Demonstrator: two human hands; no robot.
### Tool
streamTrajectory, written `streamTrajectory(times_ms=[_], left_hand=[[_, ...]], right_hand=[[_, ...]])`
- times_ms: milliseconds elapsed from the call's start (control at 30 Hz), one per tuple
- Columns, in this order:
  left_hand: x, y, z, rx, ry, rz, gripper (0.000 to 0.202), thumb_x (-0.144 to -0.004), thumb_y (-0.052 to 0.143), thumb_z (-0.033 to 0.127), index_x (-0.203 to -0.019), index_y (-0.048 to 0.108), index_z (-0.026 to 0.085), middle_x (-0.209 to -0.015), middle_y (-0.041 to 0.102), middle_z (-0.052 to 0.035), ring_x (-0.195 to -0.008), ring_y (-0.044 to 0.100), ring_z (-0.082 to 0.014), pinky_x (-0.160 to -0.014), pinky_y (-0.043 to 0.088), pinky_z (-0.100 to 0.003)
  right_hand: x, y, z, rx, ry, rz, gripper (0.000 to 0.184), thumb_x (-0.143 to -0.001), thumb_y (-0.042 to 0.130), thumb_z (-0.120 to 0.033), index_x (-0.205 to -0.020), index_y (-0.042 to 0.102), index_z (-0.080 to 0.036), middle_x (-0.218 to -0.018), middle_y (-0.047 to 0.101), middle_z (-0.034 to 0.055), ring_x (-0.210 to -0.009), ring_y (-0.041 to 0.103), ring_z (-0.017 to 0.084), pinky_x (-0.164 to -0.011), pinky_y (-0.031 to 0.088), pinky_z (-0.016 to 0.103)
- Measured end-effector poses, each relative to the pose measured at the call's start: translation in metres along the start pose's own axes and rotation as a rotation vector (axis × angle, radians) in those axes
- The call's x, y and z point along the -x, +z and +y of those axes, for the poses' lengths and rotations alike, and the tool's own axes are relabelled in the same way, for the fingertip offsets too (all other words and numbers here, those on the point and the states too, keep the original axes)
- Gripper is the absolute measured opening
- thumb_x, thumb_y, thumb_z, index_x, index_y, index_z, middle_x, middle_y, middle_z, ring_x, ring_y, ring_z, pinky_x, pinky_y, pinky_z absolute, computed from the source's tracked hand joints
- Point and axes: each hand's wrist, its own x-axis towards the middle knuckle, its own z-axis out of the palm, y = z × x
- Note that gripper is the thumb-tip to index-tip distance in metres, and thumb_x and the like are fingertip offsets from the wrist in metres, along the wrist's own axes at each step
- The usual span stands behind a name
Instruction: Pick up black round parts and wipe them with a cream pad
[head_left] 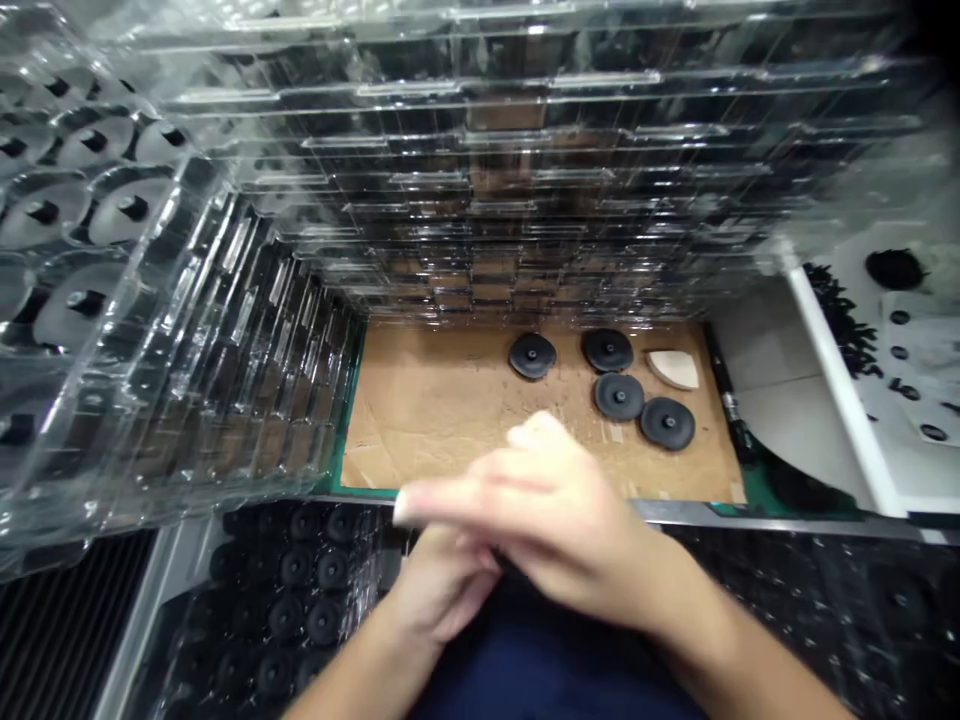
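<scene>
My right hand [555, 500] lies over my left hand [450, 585] in front of my body, close to the near edge of the table. Motion smears both. The right fingers are curled, with one digit pointing left. Beneath them, the left fingers look bent and are mostly covered. Whatever is between the hands is hidden. Beyond them, on a cardboard sheet [427, 400], lie several dark rounded discs with small central stubs; the nearest is a dark disc [667, 423]. A pale wedge-shaped piece [673, 369] rests beside them.
Tall stacks of clear plastic trays [510, 200] line the back, and another tray stack [247, 330] rises at left. A white bin [840, 390] stands at right, with small black parts beyond it. Trays of dark discs [300, 590] sit below the table's metal edge [697, 515].
</scene>
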Motion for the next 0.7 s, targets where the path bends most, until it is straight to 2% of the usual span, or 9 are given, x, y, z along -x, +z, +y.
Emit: streamTrajectory(times_ms=[67, 133, 200, 300, 400, 500, 600, 633, 700], left_hand=[[-0.002, 0.002, 0.005, 0.079, -0.038, -0.128, 0.055, -0.036, 0.091, 0.044, -0.080, 0.076, 0.015, -0.072, 0.072, -0.0032, -0.070, 0.069, -0.0198, -0.067, 0.057, -0.025], [-0.004, 0.002, 0.009, 0.186, -0.097, -0.259, 0.056, -0.045, 0.090, 0.040, -0.093, 0.075, 0.016, -0.083, 0.074, -0.0042, -0.078, 0.071, -0.0181, -0.073, 0.055, -0.021], [-0.005, 0.000, 0.011, 0.308, -0.130, -0.353, 0.047, -0.057, 0.087, 0.030, -0.101, 0.073, 0.020, -0.094, 0.075, -0.0030, -0.086, 0.072, -0.0181, -0.080, 0.054, -0.021], [-0.005, -0.006, 0.009, 0.390, -0.160, -0.387, 0.040, -0.065, 0.082, 0.022, -0.103, 0.072, 0.022, -0.104, 0.075, -0.0022, -0.093, 0.072, -0.0194, -0.084, 0.054, -0.023], [-0.005, -0.012, 0.007, 0.412, -0.172, -0.427, 0.039, -0.069, 0.078, 0.017, -0.107, 0.070, 0.022, -0.108, 0.074, -0.0029, -0.097, 0.071, -0.0206, -0.087, 0.054, -0.025], [-0.004, -0.014, 0.006, 0.422, -0.165, -0.457, 0.039, -0.070, 0.077, 0.015, -0.108, 0.070, 0.021, -0.108, 0.074, -0.0028, -0.098, 0.070, -0.0207, -0.088, 0.053, -0.026], [-0.003, -0.011, 0.006, 0.399, -0.175, -0.461, 0.041, -0.068, 0.080, 0.017, -0.107, 0.070, 0.023, -0.107, 0.074, -0.0021, -0.097, 0.071, -0.0200, -0.088, 0.053, -0.025], [-0.002, -0.010, 0.006, 0.379, -0.174, -0.461, 0.043, -0.065, 0.082, 0.020, -0.106, 0.070, 0.023, -0.104, 0.075, -0.0018, -0.095, 0.071, -0.0198, -0.087, 0.053, -0.026], [0.001, -0.006, 0.006, 0.284, -0.144, -0.412, 0.043, -0.063, 0.083, 0.028, -0.104, 0.072, 0.024, -0.100, 0.075, -0.0013, -0.092, 0.071, -0.0195, -0.085, 0.053, -0.027]], right_hand=[[0.007, 0.001, 0.009, -0.078, 0.232, 0.197, 0.031, -0.094, 0.050, -0.015, -0.121, 0.061, -0.026, -0.099, 0.072, -0.0015, -0.084, 0.061, 0.013, -0.075, 0.041, 0.029], [0.020, 0.004, 0.017, -0.252, 0.423, 0.403, 0.030, -0.092, 0.056, -0.019, -0.118, 0.063, -0.033, -0.110, 0.070, -0.0043, -0.093, 0.063, 0.012, -0.077, 0.045, 0.025], [0.036, 0.008, 0.026, -0.421, 0.563, 0.521, 0.027, -0.091, 0.059, -0.025, -0.113, 0.065, -0.038, -0.115, 0.069, -0.0072, -0.099, 0.063, 0.012, -0.080, 0.048, 0.022], [0.062, 0.017, 0.040, -0.480, 0.797, 0.565, 0.024, -0.087, 0.063, -0.034, -0.110, 0.068, -0.034, -0.116, 0.070, -0.0029, -0.103, 0.063, 0.016, -0.085, 0.050, 0.025], [0.083, 0.023, 0.053, -0.446, 0.950, 0.543, 0.029, -0.085, 0.062, -0.042, -0.107, 0.070, -0.025, -0.110, 0.072, 0.0045, -0.092, 0.067, 0.020, -0.075, 0.053, 0.029], [0.091, 0.019, 0.054, -0.422, 0.972, 0.524, 0.030, -0.083, 0.063, -0.043, -0.102, 0.072, -0.021, -0.103, 0.073, 0.0064, -0.089, 0.067, 0.022, -0.073, 0.053, 0.031], [0.078, 0.006, 0.034, -0.301, 0.902, 0.556, 0.021, -0.086, 0.062, -0.037, -0.102, 0.071, -0.027, -0.107, 0.072, 0.0010, -0.096, 0.064, 0.019, -0.078, 0.050, 0.027], [0.070, 0.001, 0.023, -0.217, 0.806, 0.554, 0.020, -0.088, 0.060, -0.031, -0.106, 0.070, -0.030, -0.108, 0.071, -0.0011, -0.096, 0.064, 0.017, -0.078, 0.048, 0.026], [0.050, -0.007, 0.001, -0.018, 0.483, 0.463, 0.026, -0.092, 0.055, -0.020, -0.112, 0.066, -0.032, -0.108, 0.071, -0.0025, -0.089, 0.063, 0.015, -0.076, 0.045, 0.027]])
